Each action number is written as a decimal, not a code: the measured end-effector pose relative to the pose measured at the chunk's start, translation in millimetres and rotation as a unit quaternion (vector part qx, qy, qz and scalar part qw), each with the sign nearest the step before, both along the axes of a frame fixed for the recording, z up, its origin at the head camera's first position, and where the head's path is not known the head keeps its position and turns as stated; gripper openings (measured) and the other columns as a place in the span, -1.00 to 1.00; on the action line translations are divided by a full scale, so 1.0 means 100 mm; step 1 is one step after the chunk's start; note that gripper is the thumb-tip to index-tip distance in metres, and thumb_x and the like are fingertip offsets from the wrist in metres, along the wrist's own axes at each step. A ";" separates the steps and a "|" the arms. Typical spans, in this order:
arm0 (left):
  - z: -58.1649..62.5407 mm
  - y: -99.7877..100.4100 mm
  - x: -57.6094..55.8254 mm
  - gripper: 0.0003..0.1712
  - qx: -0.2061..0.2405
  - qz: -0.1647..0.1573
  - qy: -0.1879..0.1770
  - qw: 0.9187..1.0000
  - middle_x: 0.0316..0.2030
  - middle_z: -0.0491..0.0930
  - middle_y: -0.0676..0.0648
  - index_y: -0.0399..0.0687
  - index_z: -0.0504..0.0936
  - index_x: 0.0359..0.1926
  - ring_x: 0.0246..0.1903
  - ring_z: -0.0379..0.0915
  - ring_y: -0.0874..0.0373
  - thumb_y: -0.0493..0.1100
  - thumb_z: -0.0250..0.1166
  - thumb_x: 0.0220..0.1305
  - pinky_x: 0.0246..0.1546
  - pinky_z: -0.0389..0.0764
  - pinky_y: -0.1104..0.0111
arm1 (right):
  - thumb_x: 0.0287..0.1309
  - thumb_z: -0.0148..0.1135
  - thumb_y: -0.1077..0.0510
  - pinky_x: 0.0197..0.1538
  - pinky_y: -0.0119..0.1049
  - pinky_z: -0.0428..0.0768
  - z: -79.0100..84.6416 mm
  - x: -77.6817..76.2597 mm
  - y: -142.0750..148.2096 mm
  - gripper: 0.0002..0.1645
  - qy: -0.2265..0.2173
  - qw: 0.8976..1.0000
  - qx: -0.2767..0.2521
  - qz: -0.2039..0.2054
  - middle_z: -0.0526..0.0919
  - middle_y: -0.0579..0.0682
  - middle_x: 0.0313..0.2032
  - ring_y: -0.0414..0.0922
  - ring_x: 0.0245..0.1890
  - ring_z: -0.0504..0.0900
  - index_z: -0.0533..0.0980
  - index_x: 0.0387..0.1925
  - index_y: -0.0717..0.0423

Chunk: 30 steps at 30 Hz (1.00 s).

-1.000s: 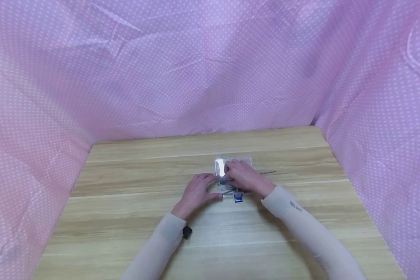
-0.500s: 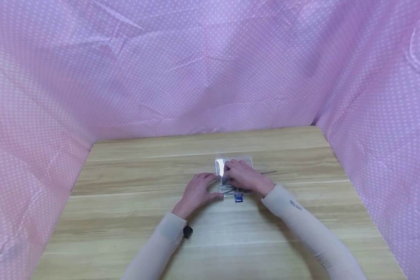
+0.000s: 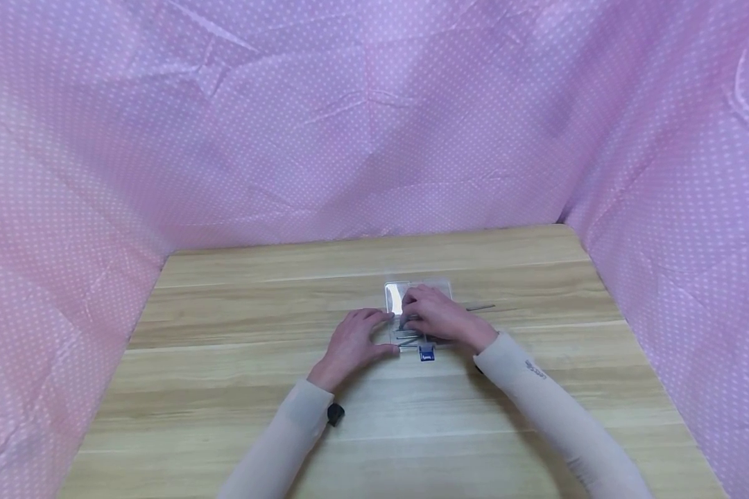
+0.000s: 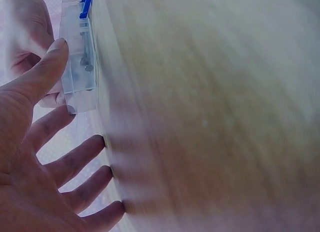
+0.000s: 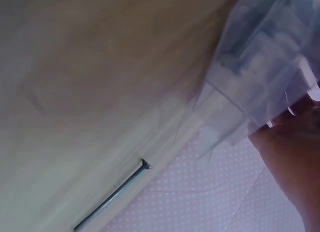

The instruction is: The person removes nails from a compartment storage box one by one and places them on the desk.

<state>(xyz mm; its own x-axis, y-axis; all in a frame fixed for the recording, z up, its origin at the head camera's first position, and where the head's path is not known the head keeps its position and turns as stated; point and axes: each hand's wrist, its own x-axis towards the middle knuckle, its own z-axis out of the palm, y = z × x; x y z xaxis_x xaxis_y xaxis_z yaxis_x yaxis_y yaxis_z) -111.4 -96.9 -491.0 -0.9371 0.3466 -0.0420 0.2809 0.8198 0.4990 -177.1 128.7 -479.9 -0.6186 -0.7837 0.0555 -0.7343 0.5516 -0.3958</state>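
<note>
Right hand (image 3: 438, 319), over the clear plastic box (image 3: 394, 298): edged slightly toward the person's right in the last half second. Pale right sleeve (image 3: 549, 402) swung outward the same way, more than the hand. Small black object (image 3: 478, 370) now peeking from under the cuff (image 3: 492, 350), hidden earlier.

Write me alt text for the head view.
A person's left hand touches a clear open case of nails while the right hand curls over it. Another nail lies to its right on the wooden table; pink dotted cloth hangs behind.
</note>
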 end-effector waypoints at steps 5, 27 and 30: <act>0.02 0.00 0.00 -0.19 0.001 0.003 0.000 1.000 0.34 0.50 -0.13 0.11 0.56 0.36 0.36 0.33 -0.15 0.24 0.54 0.14 0.37 0.37 -0.08 | 0.23 0.46 0.15 0.24 -0.05 0.50 0.01 0.01 0.03 -0.88 -0.017 1.000 -0.024 -0.007 0.63 -0.01 -0.04 -0.04 0.04 0.52 0.76 -0.18 0.02; 0.01 0.00 0.04 -0.18 -0.002 0.003 -0.003 1.000 0.35 0.49 -0.13 0.12 0.57 0.36 0.36 0.34 -0.14 0.25 0.55 0.11 0.36 0.38 -0.09 | 0.31 0.38 0.20 0.11 -0.06 0.64 0.08 0.16 0.21 -0.84 -0.036 0.990 -0.124 -0.053 0.77 -0.08 -0.16 -0.08 -0.08 0.69 0.73 -0.10 0.09; 0.00 0.00 0.04 -0.17 -0.004 0.002 -0.004 1.000 0.36 0.48 -0.13 0.13 0.56 0.38 0.37 0.33 -0.14 0.26 0.53 0.12 0.38 0.36 -0.09 | 0.29 0.39 0.22 0.10 -0.05 0.65 0.11 0.18 0.27 -0.85 -0.027 0.988 -0.138 -0.058 0.77 -0.09 -0.17 -0.09 -0.09 0.69 0.73 -0.11 0.08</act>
